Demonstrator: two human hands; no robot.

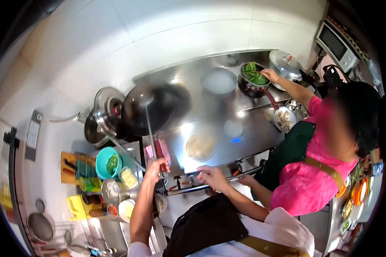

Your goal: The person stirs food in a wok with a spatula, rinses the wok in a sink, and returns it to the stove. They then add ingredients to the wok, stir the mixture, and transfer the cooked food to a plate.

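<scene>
My left hand [157, 167] is closed around the end of a long-handled ladle [149, 122]. The ladle's bowl hangs over the dark wok [148, 109] at the back left of the stove, with steam around it. Right beside that hand runs the wok's red-brown handle [159, 150], and a pink cloth [149, 152] lies under it. My right hand [212, 176] hovers at the stove's front edge with loosely bent fingers apart and nothing visible in them. Nearest to it on the steel top is a round, pale, cloudy patch [199, 147].
At right, a co-worker in pink [315, 184] stirs leafy greens [254, 75] in a pot [251, 88]. A lidded pot [285, 64] and bowl of pale pieces [284, 118] sit nearby. Left are a turquoise bowl [103, 160], knives [69, 167] and a yellow jug [78, 207].
</scene>
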